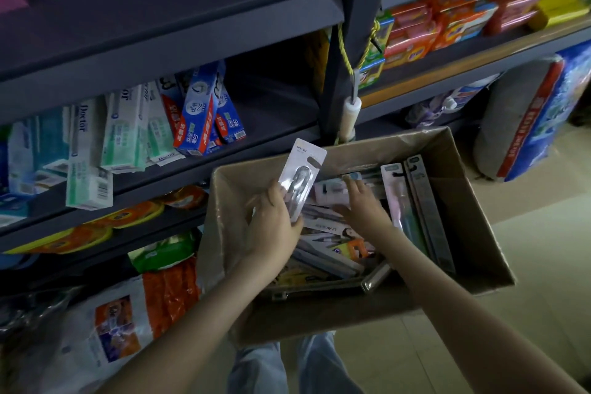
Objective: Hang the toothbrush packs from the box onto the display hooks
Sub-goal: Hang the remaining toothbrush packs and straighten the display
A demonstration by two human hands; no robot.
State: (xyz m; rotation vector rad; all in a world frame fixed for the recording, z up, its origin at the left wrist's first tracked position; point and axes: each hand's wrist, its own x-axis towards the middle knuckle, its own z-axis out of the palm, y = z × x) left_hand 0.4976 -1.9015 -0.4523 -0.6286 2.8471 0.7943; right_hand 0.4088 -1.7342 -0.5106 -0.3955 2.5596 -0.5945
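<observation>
**Cardboard box (470,201) of toothbrush packs (332,253) beside a dark metal shelf rack (192,32).**

The left hand (275,227) grips a white carded blister pack (302,169) by its lower end, fingers curled round it, above the box's left half. The right hand (363,209) lies flat, fingers spread, on the loose packs inside. Long slim packs (425,201) lean along the right wall. The rack, just behind the box, holds glossy toothpaste cartons (128,131). A yellow cord (344,51) and a white roll (351,115) hang from its upright near the box rim.
</observation>
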